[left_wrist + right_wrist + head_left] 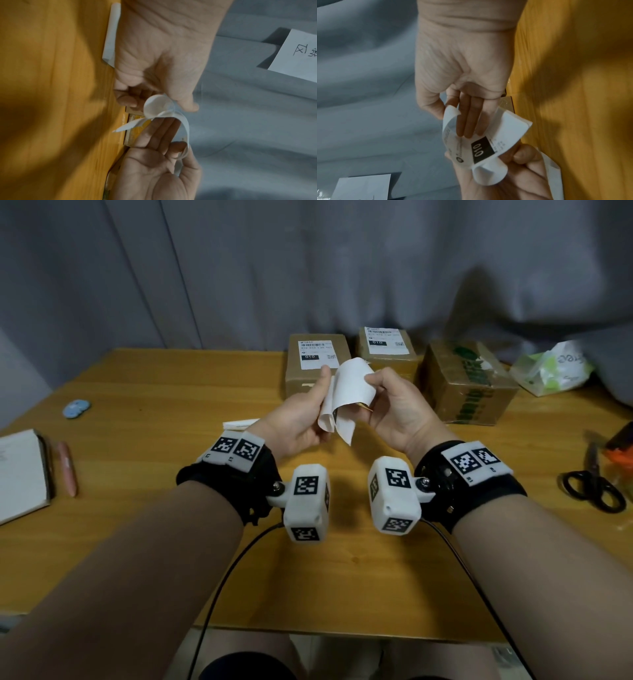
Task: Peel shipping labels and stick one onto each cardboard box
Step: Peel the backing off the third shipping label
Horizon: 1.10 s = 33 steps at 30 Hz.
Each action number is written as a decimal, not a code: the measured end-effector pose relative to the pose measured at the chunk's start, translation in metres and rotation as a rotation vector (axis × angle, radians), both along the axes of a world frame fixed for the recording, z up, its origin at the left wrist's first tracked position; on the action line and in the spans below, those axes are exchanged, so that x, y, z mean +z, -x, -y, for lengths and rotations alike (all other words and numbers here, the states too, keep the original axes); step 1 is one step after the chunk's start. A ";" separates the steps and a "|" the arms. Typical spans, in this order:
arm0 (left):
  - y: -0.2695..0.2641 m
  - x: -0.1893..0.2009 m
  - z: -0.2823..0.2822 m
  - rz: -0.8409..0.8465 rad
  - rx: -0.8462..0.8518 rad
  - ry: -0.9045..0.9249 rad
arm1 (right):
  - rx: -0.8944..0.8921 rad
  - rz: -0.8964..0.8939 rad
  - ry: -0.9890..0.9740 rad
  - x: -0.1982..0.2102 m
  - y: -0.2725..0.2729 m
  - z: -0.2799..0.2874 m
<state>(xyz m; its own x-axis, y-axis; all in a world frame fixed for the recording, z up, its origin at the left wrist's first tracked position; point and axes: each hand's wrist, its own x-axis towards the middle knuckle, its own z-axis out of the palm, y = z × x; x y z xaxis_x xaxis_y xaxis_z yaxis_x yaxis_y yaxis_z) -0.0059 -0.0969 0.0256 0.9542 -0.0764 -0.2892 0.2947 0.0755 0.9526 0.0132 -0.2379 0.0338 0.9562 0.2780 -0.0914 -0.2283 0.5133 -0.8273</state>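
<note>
Above the desk (pixel 144 460), both hands hold one curled label (pixel 352 388) up in the air, so the sticky side touches nothing. The left hand (pixel 301 419) pinches the backing; the right hand (pixel 394 409) pinches the label's other edge to pull it off. Two boxes (pixel 317 364) behind already have labels (the third box (pixel 469 385) has none), so it probably goes there.
</note>
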 end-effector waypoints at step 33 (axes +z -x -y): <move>-0.003 0.022 -0.013 0.134 0.363 0.183 | -0.139 0.000 -0.119 0.009 0.008 -0.004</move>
